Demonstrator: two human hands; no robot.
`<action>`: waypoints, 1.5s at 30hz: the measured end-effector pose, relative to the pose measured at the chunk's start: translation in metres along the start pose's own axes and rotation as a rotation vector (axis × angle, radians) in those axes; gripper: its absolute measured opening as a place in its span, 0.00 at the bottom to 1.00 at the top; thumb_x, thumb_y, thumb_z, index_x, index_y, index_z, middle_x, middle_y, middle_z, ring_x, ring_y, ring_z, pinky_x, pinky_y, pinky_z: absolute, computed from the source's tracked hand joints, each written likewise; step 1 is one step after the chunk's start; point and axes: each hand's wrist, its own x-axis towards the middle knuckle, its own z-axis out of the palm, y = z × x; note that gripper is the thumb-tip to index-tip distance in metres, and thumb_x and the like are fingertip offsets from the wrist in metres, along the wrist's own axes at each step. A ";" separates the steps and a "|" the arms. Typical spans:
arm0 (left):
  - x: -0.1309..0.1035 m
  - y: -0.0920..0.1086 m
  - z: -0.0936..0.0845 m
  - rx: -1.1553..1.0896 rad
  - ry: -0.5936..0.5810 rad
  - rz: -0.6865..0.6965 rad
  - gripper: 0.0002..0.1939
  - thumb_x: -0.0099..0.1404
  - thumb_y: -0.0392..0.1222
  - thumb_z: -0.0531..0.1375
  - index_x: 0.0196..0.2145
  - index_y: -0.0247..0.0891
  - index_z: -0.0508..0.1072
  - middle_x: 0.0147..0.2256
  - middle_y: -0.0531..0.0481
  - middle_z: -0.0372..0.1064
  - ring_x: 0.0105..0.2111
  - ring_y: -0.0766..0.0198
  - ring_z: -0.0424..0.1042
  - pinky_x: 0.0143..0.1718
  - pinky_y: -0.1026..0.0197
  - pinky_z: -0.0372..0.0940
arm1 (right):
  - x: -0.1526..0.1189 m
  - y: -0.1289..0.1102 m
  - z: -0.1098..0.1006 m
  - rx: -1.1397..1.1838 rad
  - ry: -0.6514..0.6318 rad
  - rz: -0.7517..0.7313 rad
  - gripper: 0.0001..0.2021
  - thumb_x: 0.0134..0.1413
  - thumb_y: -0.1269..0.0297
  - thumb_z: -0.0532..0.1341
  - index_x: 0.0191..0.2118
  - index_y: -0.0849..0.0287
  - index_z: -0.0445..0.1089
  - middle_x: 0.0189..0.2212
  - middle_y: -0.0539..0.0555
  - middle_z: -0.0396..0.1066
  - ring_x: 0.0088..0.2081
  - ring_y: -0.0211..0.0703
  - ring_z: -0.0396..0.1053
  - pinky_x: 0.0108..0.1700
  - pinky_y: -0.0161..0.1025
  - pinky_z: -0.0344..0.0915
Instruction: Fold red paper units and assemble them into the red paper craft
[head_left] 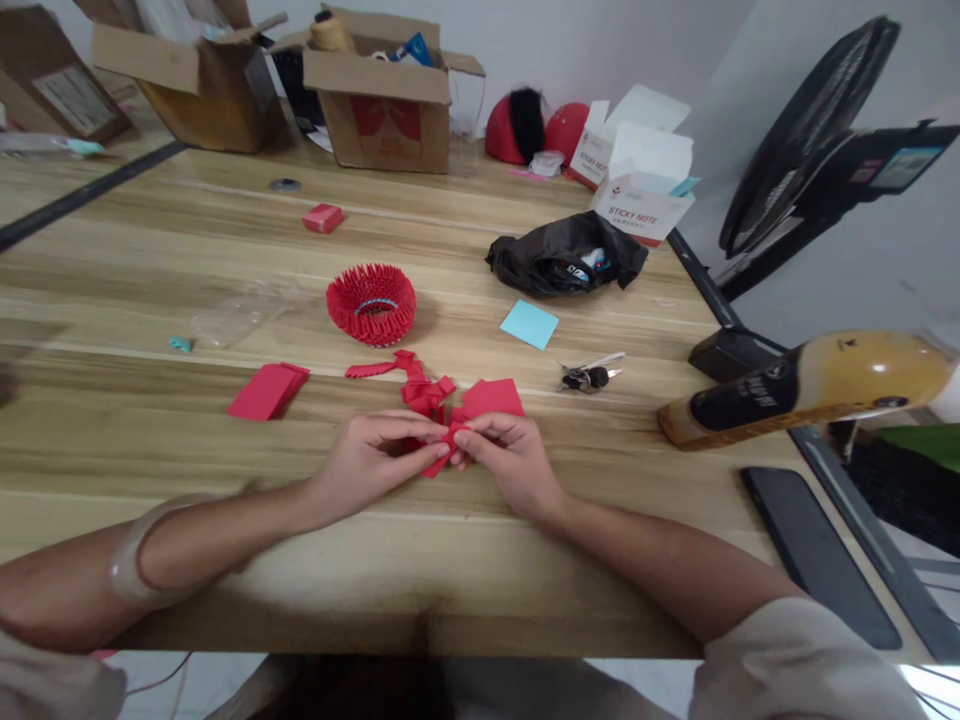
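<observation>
Between my fingertips I hold a small piece of red paper (438, 464), partly folded. My left hand (386, 452) pinches it from the left, and my right hand (510, 455) grips its upper right part with the thumb on top. Just beyond lie folded red paper pieces (424, 393) in a loose heap, with red paper sheets (495, 397) beside them. Farther back stands a red bowl made of folded paper units (371, 304), with a light blue ring inside. A stack of red paper (268, 391) rests left of my hands.
A blue paper square (529, 324), keys (590, 376) and a black plastic bag (566, 255) lie to the right. Nearer the right edge are a leaning bottle (795, 388) and a phone (819, 555). Cardboard boxes (379, 120) and sticky note boxes (641, 195) line the back.
</observation>
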 end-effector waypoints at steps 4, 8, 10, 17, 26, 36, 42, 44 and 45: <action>-0.001 0.000 0.000 0.035 0.014 0.005 0.05 0.58 0.36 0.62 0.32 0.38 0.79 0.30 0.50 0.78 0.29 0.65 0.76 0.32 0.66 0.72 | 0.000 -0.001 0.001 -0.037 -0.001 -0.012 0.08 0.43 0.61 0.67 0.24 0.61 0.73 0.17 0.48 0.72 0.20 0.33 0.69 0.25 0.32 0.69; -0.001 -0.002 0.000 0.076 0.051 0.024 0.05 0.59 0.36 0.61 0.32 0.38 0.79 0.31 0.50 0.77 0.29 0.65 0.75 0.34 0.66 0.72 | -0.001 -0.003 0.001 -0.070 0.006 -0.014 0.10 0.45 0.59 0.66 0.24 0.61 0.74 0.18 0.49 0.73 0.20 0.33 0.68 0.26 0.32 0.68; -0.001 -0.002 0.000 0.090 0.054 0.036 0.05 0.59 0.36 0.61 0.32 0.38 0.79 0.31 0.50 0.77 0.29 0.65 0.75 0.34 0.66 0.72 | -0.002 -0.004 0.001 -0.100 0.005 -0.027 0.11 0.46 0.58 0.65 0.22 0.61 0.73 0.17 0.49 0.73 0.20 0.33 0.68 0.26 0.32 0.68; -0.001 0.000 0.000 0.093 0.088 0.075 0.05 0.59 0.35 0.61 0.31 0.37 0.78 0.31 0.49 0.77 0.30 0.65 0.75 0.34 0.66 0.72 | -0.002 -0.002 0.001 -0.139 -0.014 -0.028 0.12 0.44 0.56 0.66 0.22 0.60 0.73 0.18 0.49 0.72 0.21 0.33 0.68 0.26 0.32 0.67; -0.004 -0.001 0.002 0.067 0.115 0.027 0.03 0.59 0.37 0.61 0.29 0.37 0.76 0.31 0.50 0.76 0.30 0.65 0.75 0.35 0.64 0.72 | -0.005 -0.001 0.001 -0.219 -0.115 -0.001 0.13 0.44 0.56 0.66 0.22 0.60 0.71 0.20 0.50 0.73 0.23 0.34 0.68 0.29 0.33 0.65; -0.004 -0.005 0.004 -0.105 0.109 0.016 0.16 0.61 0.34 0.58 0.47 0.37 0.64 0.29 0.52 0.68 0.29 0.68 0.71 0.30 0.67 0.69 | -0.005 -0.002 0.002 -0.280 -0.009 -0.147 0.10 0.51 0.58 0.61 0.27 0.59 0.69 0.22 0.50 0.69 0.25 0.35 0.65 0.30 0.34 0.62; -0.002 0.000 -0.003 0.205 0.017 0.212 0.04 0.59 0.34 0.59 0.34 0.36 0.73 0.31 0.49 0.73 0.31 0.65 0.72 0.34 0.64 0.67 | -0.009 -0.001 -0.001 -0.454 -0.028 -0.245 0.09 0.53 0.62 0.60 0.26 0.59 0.70 0.22 0.52 0.71 0.26 0.37 0.67 0.31 0.34 0.64; -0.002 0.001 -0.003 0.208 0.007 0.215 0.02 0.60 0.34 0.59 0.30 0.36 0.73 0.27 0.51 0.72 0.28 0.67 0.71 0.31 0.66 0.66 | -0.008 -0.001 -0.003 -0.495 -0.035 -0.258 0.08 0.52 0.62 0.60 0.26 0.59 0.71 0.22 0.52 0.72 0.25 0.38 0.69 0.30 0.34 0.65; -0.002 0.001 -0.002 0.208 0.011 0.205 0.03 0.60 0.35 0.59 0.30 0.36 0.73 0.27 0.51 0.73 0.27 0.67 0.71 0.30 0.66 0.66 | -0.008 -0.001 -0.004 -0.497 -0.029 -0.259 0.08 0.52 0.62 0.61 0.26 0.59 0.72 0.22 0.52 0.73 0.26 0.38 0.69 0.31 0.35 0.66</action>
